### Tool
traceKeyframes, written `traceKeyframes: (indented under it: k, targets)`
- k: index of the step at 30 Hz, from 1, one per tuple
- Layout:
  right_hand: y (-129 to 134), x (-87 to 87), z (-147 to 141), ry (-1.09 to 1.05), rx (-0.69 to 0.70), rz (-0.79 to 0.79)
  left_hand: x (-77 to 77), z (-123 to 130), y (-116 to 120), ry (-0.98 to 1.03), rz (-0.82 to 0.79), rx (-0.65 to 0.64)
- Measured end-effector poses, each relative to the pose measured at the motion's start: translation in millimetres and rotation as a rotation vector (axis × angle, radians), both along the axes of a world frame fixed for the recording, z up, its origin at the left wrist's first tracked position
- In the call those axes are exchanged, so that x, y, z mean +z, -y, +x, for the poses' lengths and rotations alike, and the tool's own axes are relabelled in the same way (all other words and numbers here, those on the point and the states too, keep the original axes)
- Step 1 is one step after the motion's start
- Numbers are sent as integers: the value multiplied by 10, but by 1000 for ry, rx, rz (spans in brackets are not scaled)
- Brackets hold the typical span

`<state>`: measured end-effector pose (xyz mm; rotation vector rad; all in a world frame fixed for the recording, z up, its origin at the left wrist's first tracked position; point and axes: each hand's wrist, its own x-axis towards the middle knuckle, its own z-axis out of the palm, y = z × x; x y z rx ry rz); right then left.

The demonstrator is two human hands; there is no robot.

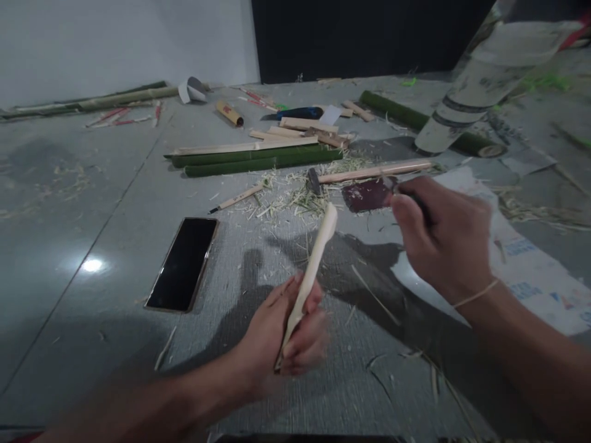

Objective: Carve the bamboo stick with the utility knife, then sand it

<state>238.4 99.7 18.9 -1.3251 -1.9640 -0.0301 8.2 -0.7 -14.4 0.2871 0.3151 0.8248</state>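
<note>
Head view: left hand (273, 325) grips pale stick (314, 261).

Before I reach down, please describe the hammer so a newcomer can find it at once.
From the black panel at the back, come down the floor to the loose shavings, just beyond the pale stick in the left hand. The hammer lies there, its pale handle running right. Unlike the green bamboo strips behind it, it ends in a blocky dark head.
</note>
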Motion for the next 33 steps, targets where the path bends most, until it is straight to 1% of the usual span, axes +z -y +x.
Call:
traceKeyframes:
  k: [3, 5, 7, 9, 10, 12, 16, 18, 20, 22, 25, 28, 30, 33]
  targets:
    - [90, -12, -119, -90, 102, -127, 22, -59, -68, 53, -61, -128]
    - [143, 4, -175, -195, 191, -244, 40, -95, -95, 45, -100, -208]
    - [171, 30, -192, -300, 250, -361, 49, -125, -113, 22, -124, -277]
    - [174, 51, -182, -356, 238, -442, 52, -151, -137, 7, -111, -323]
    - [167, 56, -173, -380, 218, -467, 54, -163, -153, -4, -92, -313]
    - [148, 52, -155, -449, 200, -516, 63, -183, -194, -36, -33, -230]
    - [121, 17, -147, -651, 230, -584, 100, -214, -278, -19, 109, 42]
    - [130, 11, -159, -716, 256, -603, 119, -219, -300, -27, 120, 167]
    - [154, 18, -174, -711, 285, -625, 133, -212, -308, -72, 118, 261]
    - [184, 32, -186, -660, 309, -640, 140, -194, -306, -132, 162, 321]
    - [221, 48, -188, -572, 360, -646, 137, -165, -294, -278, 290, 405]
    - [246, 68, -181, -505, 414, -668, 121, -153, -270, -424, 380, 417]
    - [262, 93, -186, -443, 458, -688, 107, -153, -251, -479, 414, 409]
    - [276, 125, -201, -316, 499, -704, 89, -157, -235, -526, 445, 432]
